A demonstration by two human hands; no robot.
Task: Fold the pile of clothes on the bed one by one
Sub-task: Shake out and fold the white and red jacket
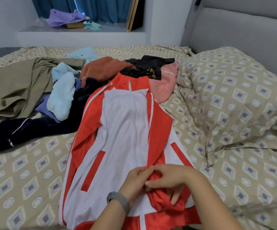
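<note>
A red and white zip jacket (pixel 122 123) lies face up along the bed, collar away from me, its left sleeve folded in over the front. Both hands work at the right sleeve's red cuff (pixel 161 201) near the hem. My left hand (pixel 137 180), a grey band on its wrist, pinches the red fabric. My right hand (pixel 169 178) holds the same bunched cuff with curled fingers. Behind the jacket sits the unfolded pile (pixel 78 83): an olive garment, pale blue fleece, navy trousers, a rust top, a black garment and a pink one.
The patterned beige bedsheet (pixel 26 171) stretches bare at front left. A matching pillow and rumpled duvet (pixel 237 100) fill the right side, against a grey headboard (pixel 243 35). A window ledge (pixel 78 29) behind the bed holds purple cloth and small items.
</note>
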